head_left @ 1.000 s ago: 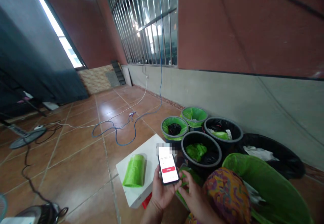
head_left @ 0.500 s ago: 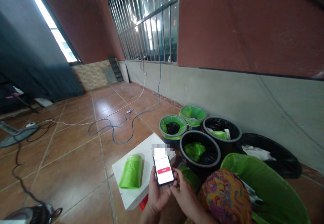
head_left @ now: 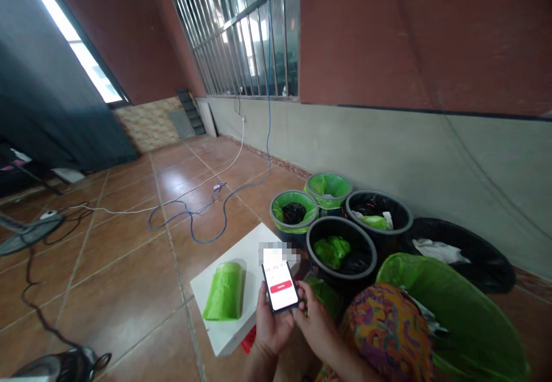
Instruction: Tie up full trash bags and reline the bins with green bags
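Note:
A smartphone (head_left: pixel 282 290) with a lit white screen and a red button is held over the right edge of a white box. My left hand (head_left: pixel 272 320) is wrapped around its lower left side. At its lower right edge, the fingers of my right hand (head_left: pixel 314 313) are closed against it. On the white box (head_left: pixel 254 244) lies a green roll of plastic bags (head_left: pixel 224 291), left of the phone. A patterned cloth (head_left: pixel 386 336), orange and purple, covers my knee at the lower right.
Several bins stand along the wall, including a black-rimmed bin (head_left: pixel 340 275) and a green-lined bin (head_left: pixel 330 176). A large green bag liner (head_left: pixel 478 324) opens at the right. A blue cable (head_left: pixel 226 212) loops over the tiled floor. A fan base (head_left: pixel 30 235) stands at the left.
The phone and both hands have shifted slightly right and up in the picture. The view has tilted a little. The grip on the phone looks the same.

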{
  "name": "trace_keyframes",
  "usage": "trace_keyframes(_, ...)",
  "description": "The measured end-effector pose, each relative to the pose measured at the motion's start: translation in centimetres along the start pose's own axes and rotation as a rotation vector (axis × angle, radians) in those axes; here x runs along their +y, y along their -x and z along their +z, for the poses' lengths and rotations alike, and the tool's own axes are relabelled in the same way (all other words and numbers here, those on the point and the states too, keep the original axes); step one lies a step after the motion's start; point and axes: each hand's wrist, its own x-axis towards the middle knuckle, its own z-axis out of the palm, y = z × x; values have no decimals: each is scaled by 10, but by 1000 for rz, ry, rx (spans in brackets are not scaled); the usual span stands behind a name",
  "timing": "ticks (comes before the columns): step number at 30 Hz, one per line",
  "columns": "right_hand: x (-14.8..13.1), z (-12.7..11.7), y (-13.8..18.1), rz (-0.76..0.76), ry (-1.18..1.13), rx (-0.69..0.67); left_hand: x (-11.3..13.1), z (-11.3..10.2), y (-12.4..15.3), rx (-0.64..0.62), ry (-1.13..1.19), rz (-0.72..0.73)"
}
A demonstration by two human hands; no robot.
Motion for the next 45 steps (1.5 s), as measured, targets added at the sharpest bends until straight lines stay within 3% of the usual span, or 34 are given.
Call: trace_keyframes(45,21,9,-14,45,22,-16,-5,-14,-19,177,78,44)
